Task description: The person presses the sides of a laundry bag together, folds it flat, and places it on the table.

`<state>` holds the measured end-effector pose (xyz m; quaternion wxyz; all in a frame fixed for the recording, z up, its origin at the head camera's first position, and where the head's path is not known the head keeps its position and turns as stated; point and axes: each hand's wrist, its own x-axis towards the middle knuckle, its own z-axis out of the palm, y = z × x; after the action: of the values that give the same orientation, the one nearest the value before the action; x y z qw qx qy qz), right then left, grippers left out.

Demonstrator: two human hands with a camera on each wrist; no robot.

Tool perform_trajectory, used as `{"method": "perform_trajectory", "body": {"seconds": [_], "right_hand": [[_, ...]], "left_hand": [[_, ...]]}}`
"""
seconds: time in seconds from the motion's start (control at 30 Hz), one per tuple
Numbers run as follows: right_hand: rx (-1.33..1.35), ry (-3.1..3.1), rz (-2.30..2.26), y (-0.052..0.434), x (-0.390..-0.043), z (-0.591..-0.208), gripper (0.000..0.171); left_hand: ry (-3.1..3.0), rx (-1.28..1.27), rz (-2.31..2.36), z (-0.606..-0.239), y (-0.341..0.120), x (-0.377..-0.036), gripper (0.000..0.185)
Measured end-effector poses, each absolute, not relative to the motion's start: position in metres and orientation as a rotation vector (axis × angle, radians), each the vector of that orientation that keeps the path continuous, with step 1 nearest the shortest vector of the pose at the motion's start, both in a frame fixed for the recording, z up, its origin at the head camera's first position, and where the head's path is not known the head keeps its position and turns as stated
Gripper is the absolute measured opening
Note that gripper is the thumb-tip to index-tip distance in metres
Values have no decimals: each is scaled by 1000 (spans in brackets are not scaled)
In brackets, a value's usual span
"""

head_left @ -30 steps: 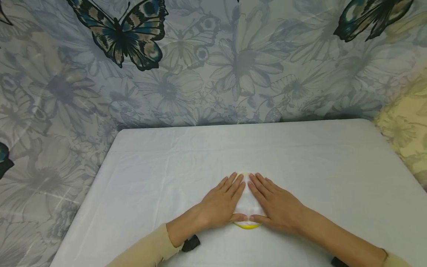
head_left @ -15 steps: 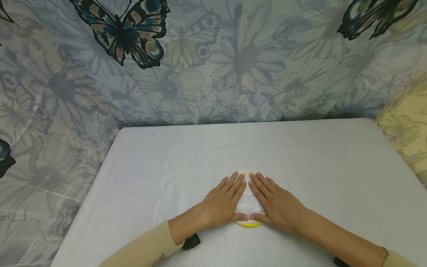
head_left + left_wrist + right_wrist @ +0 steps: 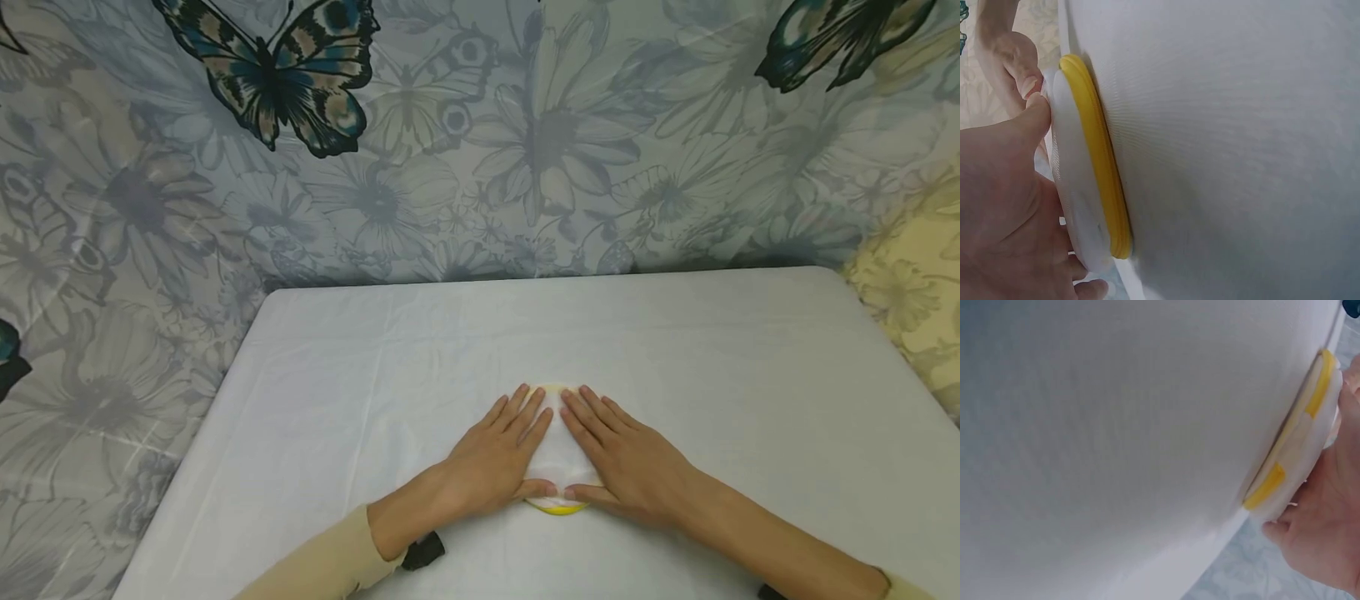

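A flat round white mesh pouch with a yellow rim (image 3: 559,454) lies on the white table (image 3: 375,375), near the front middle. My left hand (image 3: 504,454) lies flat on its left half, fingers straight and pointing away. My right hand (image 3: 618,458) lies flat on its right half the same way, with the thumbs meeting at the near edge. In the left wrist view the yellow rim (image 3: 1100,156) runs beside my thumb (image 3: 1029,119). The right wrist view shows the yellow rim (image 3: 1297,437) under white mesh beside my palm.
The white cloth-covered table reaches back to a wall hanging printed with grey flowers and dark butterflies (image 3: 277,75). A yellowish flowered cloth (image 3: 915,283) hangs at the right. Black wrist straps (image 3: 422,552) sit on both forearms.
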<state>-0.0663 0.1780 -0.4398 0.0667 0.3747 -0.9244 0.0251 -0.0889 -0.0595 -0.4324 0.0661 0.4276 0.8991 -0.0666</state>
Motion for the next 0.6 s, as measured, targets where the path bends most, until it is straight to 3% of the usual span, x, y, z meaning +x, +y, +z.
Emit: {"method": "perform_trajectory", "body": {"seconds": [0.6], "right_hand": [[1115, -2856, 281, 188, -75, -428, 92]], "left_hand": [[2773, 1258, 1, -420, -65, -94, 81]]}}
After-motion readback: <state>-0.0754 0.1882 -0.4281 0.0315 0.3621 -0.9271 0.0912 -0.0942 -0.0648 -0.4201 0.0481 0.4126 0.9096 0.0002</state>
